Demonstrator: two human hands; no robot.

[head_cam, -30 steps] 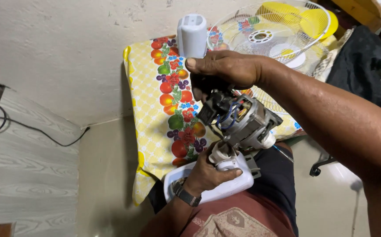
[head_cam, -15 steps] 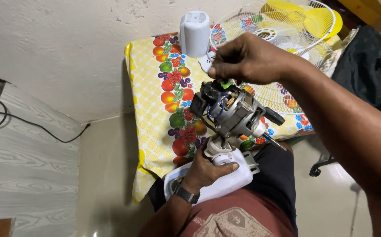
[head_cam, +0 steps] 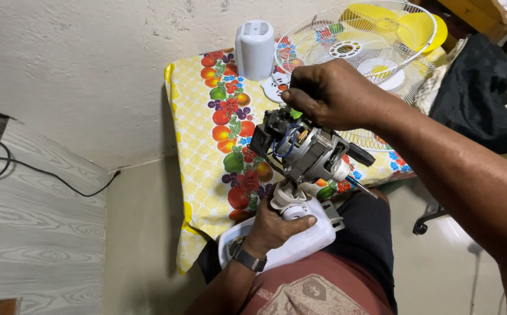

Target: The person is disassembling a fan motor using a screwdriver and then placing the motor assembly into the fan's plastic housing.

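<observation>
Fingers of right hand (head_cam: 329, 93) pinched on fan motor (head_cam: 309, 151) — left hand (head_cam: 274, 224) gripping white base (head_cam: 300, 239)

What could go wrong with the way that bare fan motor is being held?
1. The motor sits tilted on its white base, steadied only by the left hand; it may tip.
2. The right hand works by exposed blue wires; a snag could pull one loose.
3. The shaft points toward the lap.

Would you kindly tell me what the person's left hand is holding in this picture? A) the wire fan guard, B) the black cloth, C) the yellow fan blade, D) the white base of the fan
D: the left hand grips the white fan base resting on the lap, just below the exposed motor, while the right hand works at the motor's top.
</observation>
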